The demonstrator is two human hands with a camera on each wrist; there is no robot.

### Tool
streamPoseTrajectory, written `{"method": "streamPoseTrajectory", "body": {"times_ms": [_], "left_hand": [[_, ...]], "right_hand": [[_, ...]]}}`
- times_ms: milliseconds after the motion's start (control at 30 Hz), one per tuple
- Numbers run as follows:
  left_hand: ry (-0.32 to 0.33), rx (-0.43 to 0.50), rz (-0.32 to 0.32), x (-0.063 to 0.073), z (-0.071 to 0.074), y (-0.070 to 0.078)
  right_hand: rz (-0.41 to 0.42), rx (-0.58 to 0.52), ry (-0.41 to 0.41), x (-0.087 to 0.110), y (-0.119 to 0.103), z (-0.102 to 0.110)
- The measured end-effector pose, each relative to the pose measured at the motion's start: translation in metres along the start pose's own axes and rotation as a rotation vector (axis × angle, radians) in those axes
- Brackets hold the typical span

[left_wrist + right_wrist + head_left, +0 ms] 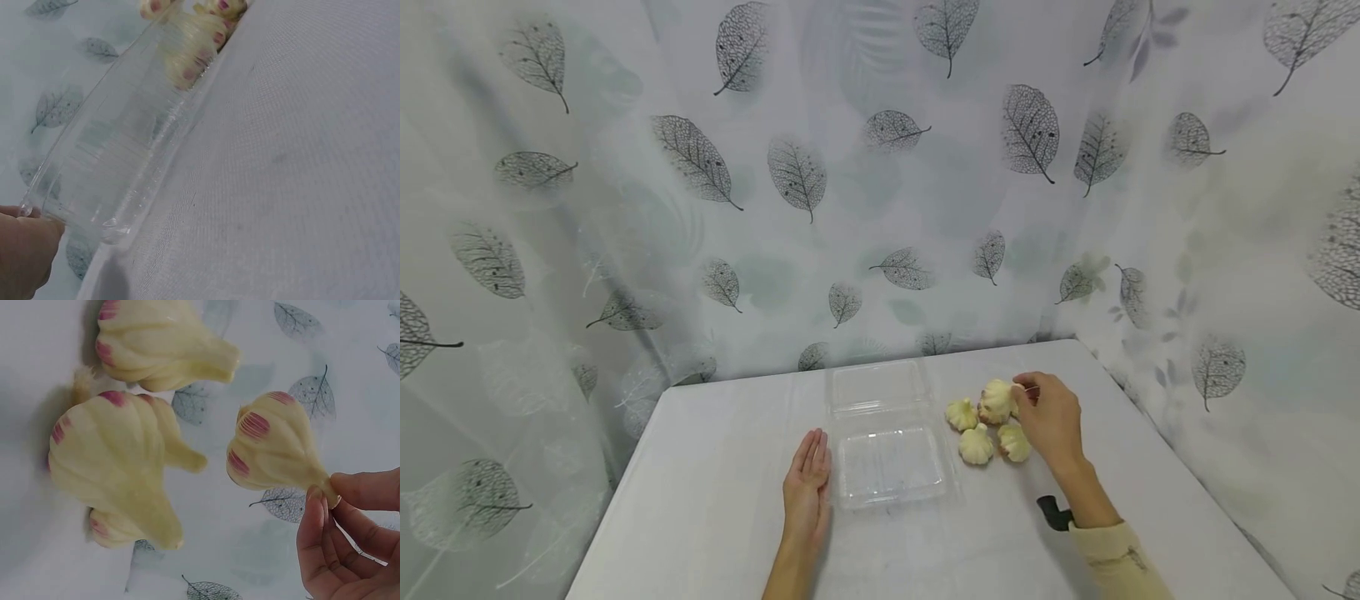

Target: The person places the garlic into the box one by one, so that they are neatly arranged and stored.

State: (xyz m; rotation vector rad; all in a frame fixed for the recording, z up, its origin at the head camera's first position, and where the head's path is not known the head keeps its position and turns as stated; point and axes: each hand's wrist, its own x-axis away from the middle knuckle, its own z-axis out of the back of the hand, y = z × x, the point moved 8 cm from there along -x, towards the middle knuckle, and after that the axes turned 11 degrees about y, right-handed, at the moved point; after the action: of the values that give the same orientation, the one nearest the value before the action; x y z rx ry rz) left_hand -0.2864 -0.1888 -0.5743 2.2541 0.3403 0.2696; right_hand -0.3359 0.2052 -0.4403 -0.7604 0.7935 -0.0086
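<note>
My right hand pinches a garlic bulb by its stem between thumb and fingertips. Pale yellow with pink-purple marks, the bulb hangs apart from several others in the right wrist view. Those other garlic bulbs sit grouped on the table, right of a clear plastic clamshell box. The box lies with its lid folded back toward the wall. Along the box's left side is my left hand, fingers straight and together. In the left wrist view, its fingertips are right at the box's rim.
A white cloth covers the table. Behind it and along both sides hangs a leaf-print curtain. A black strap piece shows at the right wrist, beside the beige sleeve.
</note>
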Motion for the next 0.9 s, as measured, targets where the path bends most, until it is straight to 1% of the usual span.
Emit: {"method": "streamPoseTrajectory", "body": {"times_ms": [167,433,667,900], "left_hand": [[0.000,0.004,-0.001,0.000,0.000,0.001],[-0.003,0.028,0.003,0.001,0.000,0.001],[-0.014,0.028,0.002,0.001,0.000,0.001],[-0.012,0.031,0.003,0.001,0.000,0.000]], "right_hand": [[0.020,-0.035,-0.012,0.000,-0.010,-0.007],[0.078,-0.060,-0.042,0.008,-0.024,-0.022],[0.070,-0.057,-0.090,0.015,-0.029,-0.036],[0.055,-0.075,-0.099,0.016,-0.036,-0.045]]}}
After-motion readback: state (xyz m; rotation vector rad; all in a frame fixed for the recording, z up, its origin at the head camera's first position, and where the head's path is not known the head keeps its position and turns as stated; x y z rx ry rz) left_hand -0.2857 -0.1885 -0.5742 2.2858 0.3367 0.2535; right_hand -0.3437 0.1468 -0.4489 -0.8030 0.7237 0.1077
